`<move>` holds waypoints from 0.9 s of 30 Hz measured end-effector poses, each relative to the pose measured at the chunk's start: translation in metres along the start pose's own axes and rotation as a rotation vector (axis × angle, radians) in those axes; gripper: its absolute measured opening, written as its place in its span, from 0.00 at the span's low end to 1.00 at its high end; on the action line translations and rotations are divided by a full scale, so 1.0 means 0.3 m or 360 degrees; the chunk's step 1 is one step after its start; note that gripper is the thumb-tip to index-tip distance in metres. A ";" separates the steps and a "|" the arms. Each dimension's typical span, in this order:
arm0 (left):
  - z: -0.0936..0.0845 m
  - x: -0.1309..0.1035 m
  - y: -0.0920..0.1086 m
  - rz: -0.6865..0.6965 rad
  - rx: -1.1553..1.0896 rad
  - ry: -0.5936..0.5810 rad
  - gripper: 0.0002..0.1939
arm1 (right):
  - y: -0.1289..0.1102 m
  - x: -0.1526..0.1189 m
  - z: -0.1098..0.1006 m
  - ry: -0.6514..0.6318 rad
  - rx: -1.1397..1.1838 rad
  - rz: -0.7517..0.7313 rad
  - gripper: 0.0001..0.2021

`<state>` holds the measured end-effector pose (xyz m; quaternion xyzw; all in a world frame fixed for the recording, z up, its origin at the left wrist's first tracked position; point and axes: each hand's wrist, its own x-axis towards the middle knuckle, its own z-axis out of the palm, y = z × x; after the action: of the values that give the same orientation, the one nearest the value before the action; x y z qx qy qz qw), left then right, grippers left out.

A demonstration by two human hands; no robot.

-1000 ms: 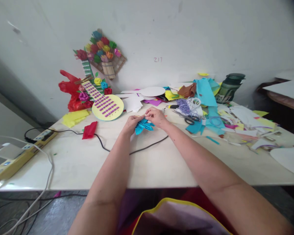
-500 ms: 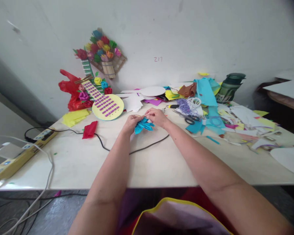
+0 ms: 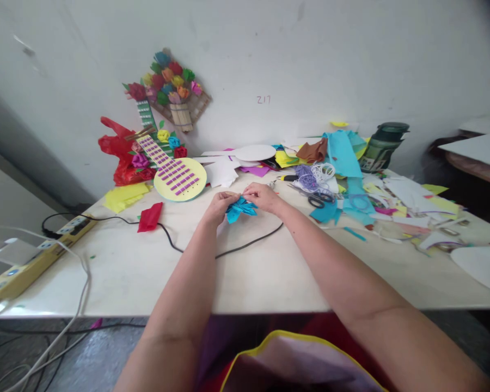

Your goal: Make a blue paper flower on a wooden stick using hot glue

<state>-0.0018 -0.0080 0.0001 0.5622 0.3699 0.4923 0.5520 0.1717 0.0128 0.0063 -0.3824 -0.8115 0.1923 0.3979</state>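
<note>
A blue paper flower (image 3: 242,210) with spread, pointed petals hangs just above the table between my hands. My left hand (image 3: 221,204) is closed on its gathered end from the left. From the right, my right hand (image 3: 262,196) pinches at the same end, its fingertips meeting those of the left. Whatever small piece lies between the fingertips is too tiny to make out. Behind the hands lie white paper pieces (image 3: 221,171), and the black cable (image 3: 249,244) crosses the table below the flower.
On the left are a yellow paper guitar (image 3: 179,178), a red paper piece (image 3: 149,217) and a power strip (image 3: 41,256). Scissors (image 3: 320,200), yarn (image 3: 308,177), blue crepe paper (image 3: 343,154), scattered scraps (image 3: 408,204) and a green bottle (image 3: 381,149) fill the right.
The flower has shifted slightly and turned a little between the fingers. Both hands remain in nearly the same place, fingertips together at its end.
</note>
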 end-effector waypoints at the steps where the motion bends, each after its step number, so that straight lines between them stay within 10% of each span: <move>1: 0.000 0.000 0.000 -0.0007 0.0002 -0.0001 0.15 | -0.001 0.000 0.000 -0.0012 -0.0034 -0.0005 0.08; 16: 0.004 0.004 -0.003 -0.0091 -0.0059 0.0161 0.13 | -0.029 -0.019 -0.005 0.0009 -0.0614 -0.0184 0.13; 27: 0.004 0.005 0.001 -0.0187 -0.0049 0.0113 0.13 | -0.013 -0.005 0.002 0.0126 -0.0266 -0.0088 0.05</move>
<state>-0.0002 -0.0068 0.0008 0.5132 0.4139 0.4843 0.5751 0.1698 0.0092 0.0076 -0.3990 -0.8186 0.0977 0.4015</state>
